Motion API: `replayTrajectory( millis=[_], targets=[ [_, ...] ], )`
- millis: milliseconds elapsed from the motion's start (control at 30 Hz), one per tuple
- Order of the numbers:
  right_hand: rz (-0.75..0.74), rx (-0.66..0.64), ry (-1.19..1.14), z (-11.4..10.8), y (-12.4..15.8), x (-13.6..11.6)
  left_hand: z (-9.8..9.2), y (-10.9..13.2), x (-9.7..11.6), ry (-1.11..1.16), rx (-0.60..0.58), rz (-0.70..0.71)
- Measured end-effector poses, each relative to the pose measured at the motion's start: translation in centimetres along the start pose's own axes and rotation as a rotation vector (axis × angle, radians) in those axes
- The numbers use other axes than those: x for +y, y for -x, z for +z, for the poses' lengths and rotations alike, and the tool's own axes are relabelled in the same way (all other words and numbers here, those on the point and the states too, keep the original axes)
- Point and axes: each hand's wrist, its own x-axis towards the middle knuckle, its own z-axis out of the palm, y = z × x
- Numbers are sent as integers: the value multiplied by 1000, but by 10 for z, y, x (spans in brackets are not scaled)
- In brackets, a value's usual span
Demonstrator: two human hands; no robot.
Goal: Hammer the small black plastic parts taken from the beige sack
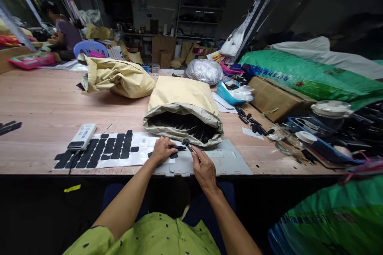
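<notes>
Near the table's front edge, my left hand (163, 150) is closed on a slim black part (178, 148) that points to the right. My right hand (204, 168) grips a small tool with a round dark head and a metal shaft (187, 143), its head close to the tip of the black part; whether they touch I cannot tell. Just behind both hands lies a beige paper sack (184, 91), its mouth facing me, with many black pieces inside. Under my hands is a grey sheet (221, 163). Rows of flat black pieces (113, 146) lie on white paper to the left.
A white device with a cable (83, 136) lies at the left on the black pieces. Another beige sack (119, 75) is farther back. Small black parts (254, 123), a cardboard box (278, 97) and a blue tray (323, 147) crowd the right side. A person (64, 32) sits far left.
</notes>
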Motion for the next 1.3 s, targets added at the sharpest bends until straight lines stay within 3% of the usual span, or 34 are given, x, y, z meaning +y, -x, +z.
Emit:
replayTrajectory(
  millis=[233, 400, 533, 633, 767, 967, 1200, 1300],
  targets=[
    [0, -25, 94, 6, 8, -8, 2, -1, -1, -3, 0, -13],
    [-46, 10, 23, 7, 1, -14, 2, -2, -2, -9, -15, -6],
    [-61, -55, 63, 14, 3, -18, -1, -1, 1, -14, -14, -9],
    [-26, -80, 102, 17, 3, -14, -3, 1, 4, 7, -6, -14],
    [-22, -1, 129, 13, -8, -3, -4, 1, 6, 18, -3, -22],
    [-130, 43, 408, 13, -21, 22, -4, 1, 4, -4, 5, -13],
    [-105, 29, 464, 18, -18, 29, -9, 1, 6, -22, -46, 14],
    [-90, 23, 456, 18, -19, 27, -19, 8, 11, 17, -139, 19]
  ],
)
